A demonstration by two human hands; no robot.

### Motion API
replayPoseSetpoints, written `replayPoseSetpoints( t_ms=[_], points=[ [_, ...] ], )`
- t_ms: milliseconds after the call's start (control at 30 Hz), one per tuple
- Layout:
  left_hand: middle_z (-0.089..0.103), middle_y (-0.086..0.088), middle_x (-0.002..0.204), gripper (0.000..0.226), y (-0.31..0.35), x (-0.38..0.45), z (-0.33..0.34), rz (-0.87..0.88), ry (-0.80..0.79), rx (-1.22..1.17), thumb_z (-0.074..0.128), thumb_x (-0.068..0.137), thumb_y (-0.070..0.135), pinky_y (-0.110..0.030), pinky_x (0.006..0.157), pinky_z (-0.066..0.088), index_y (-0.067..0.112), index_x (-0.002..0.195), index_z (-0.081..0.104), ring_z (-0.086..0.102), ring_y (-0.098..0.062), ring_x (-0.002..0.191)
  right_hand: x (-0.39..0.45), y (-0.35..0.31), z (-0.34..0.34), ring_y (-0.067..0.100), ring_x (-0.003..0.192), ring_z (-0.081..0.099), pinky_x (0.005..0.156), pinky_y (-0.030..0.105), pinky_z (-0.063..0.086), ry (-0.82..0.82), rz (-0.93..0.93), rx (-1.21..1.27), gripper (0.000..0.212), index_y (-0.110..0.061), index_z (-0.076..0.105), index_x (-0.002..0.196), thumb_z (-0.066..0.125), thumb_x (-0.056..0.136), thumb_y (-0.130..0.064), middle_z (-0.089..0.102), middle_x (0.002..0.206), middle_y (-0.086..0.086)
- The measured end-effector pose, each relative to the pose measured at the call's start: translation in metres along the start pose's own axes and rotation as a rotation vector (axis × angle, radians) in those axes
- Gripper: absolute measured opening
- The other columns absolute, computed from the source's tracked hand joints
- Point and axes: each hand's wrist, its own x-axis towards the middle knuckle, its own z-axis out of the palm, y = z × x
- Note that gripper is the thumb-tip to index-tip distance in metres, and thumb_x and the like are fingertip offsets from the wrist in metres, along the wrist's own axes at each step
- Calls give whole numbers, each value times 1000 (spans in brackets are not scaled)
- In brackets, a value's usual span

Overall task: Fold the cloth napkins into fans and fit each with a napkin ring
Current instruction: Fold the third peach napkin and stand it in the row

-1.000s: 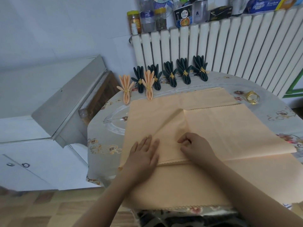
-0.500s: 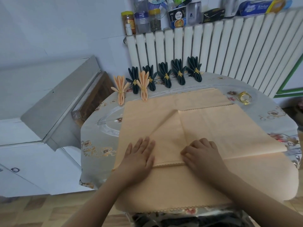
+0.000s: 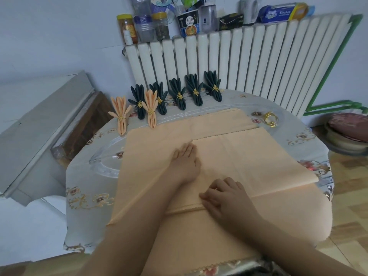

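Peach cloth napkin (image 3: 249, 156), matte, scallop-edged, folded flat at frame centre; left hand (image 3: 185, 164) pressing flat, fingers together; right hand (image 3: 225, 194) loosely curled on fold edge; coiled gold rings (image 3: 270, 118) upper right.

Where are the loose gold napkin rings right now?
In the head view, the loose gold wire napkin rings lie on the far right of the floral tablecloth, just beyond the peach napkins' far right corner, near the white radiator.

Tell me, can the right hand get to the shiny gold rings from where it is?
Probably yes. The right hand rests on the peach napkin, and the gold rings lie in the open on the table beyond it. Only flat cloth lies between, though it's a long stretch.
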Motion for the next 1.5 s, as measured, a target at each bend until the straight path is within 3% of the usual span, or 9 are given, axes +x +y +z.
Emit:
replayPoseSetpoints(
  t_ms=[333,533,667,733,833,967,1100,1333,1500],
  points=[
    [-6,0,160,55,1,22,9,-32,95,-6,15,101,29,-37,119,-4,14,152,2,-7,-12,146,2,10,-1,19,72,55,58,34,48,-26,-63,42,25,-32,68,80,48,82,-46,57,80,-10],
    [-5,0,160,55,0,25,12,-38,112,-20,15,100,29,-37,119,-4,14,152,2,-6,-12,146,35,40,-7,21,71,59,65,28,50,-186,-111,180,32,-28,73,87,46,80,-45,61,80,-2],
    [-4,0,160,55,2,25,12,-38,138,-33,15,101,28,-35,119,-4,14,152,3,-5,-11,146,94,97,-11,28,100,56,86,33,44,-136,102,19,34,-21,66,114,46,87,-27,63,113,5],
    [-4,1,160,54,3,23,13,-36,139,-40,15,101,28,-35,119,-4,15,152,3,-5,-10,146,118,128,-10,26,117,46,97,33,36,-220,228,-100,42,-23,52,131,45,90,-17,52,133,3],
    [-3,1,160,54,3,23,14,-42,149,-40,15,101,29,-34,119,-5,15,152,3,-5,-9,146,146,160,-8,27,128,34,105,40,23,-374,368,-223,49,-26,40,140,39,92,-15,41,143,1],
    [-3,3,160,55,1,26,13,-46,166,-29,17,101,30,-34,119,-4,16,152,4,-5,-8,146,168,175,-15,29,130,31,110,48,15,-486,392,-330,40,-25,42,135,39,95,-29,43,139,4],
    [-2,4,160,54,3,25,12,-49,166,-37,17,101,30,-34,119,-5,17,152,4,-4,-7,146,179,173,-32,28,123,34,104,44,20,-616,380,-395,33,-23,48,123,41,95,-38,51,125,7],
    [-2,5,160,54,3,25,13,-55,176,-36,17,101,30,-34,119,-4,18,152,4,-4,-6,145,169,183,-37,27,127,32,106,43,20,-642,359,-378,38,-24,47,130,38,96,-39,40,136,4],
    [-1,5,160,54,2,26,12,-56,168,-38,17,101,30,-35,119,-3,17,152,5,-4,-6,145,167,177,-42,26,122,35,104,42,18,-639,356,-427,28,-21,52,117,37,96,-31,52,109,2]
  ],
)
